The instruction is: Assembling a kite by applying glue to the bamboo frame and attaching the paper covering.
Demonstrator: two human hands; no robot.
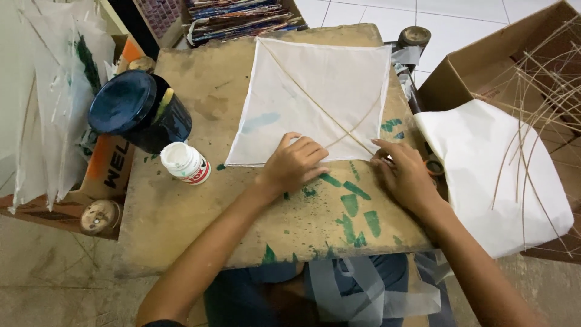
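A white paper kite (315, 91) with thin bamboo sticks crossed over it lies flat on a worn wooden board (181, 212). My left hand (295, 165) rests palm down on the kite's near edge, fingers curled over the paper. My right hand (402, 174) presses its fingertips on the kite's near right corner, where the sticks end. Neither hand holds a tool.
A small white glue bottle (184, 162) stands left of the kite, beside a dark blue jar (136, 109). White paper sheets (490, 169) and thin bamboo sticks (538, 103) fill a cardboard box (460, 66) at right. Finished kites (54, 91) lean at left.
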